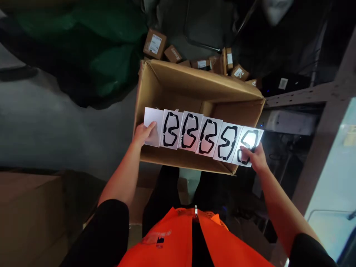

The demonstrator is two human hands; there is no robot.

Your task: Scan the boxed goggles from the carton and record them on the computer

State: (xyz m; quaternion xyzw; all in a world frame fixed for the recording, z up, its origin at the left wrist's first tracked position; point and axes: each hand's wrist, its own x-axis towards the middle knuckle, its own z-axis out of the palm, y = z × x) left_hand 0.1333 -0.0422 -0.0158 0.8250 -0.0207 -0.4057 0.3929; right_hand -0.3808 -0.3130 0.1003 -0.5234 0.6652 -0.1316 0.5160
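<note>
Between my two hands stretches a row of several flat white boxes [190,130], most printed with a black frame-like outline; the leftmost one shows a plain face. My left hand [142,134] grips the left end, thumb on top. At the right end my right hand [257,158] pinches the last box, its thumb across the print and its fingers hidden beneath. The row is held across the opening of a large open cardboard box [194,76], slanting slightly down to the right. How deep the white boxes sit relative to its rim I cannot tell.
Several small brown parcels [155,44] lie beyond the cardboard box. A dark green sack or sheet [111,63] bulges at the upper left. Another large carton [30,207] stands at the lower left. On the right runs a metal frame [308,94].
</note>
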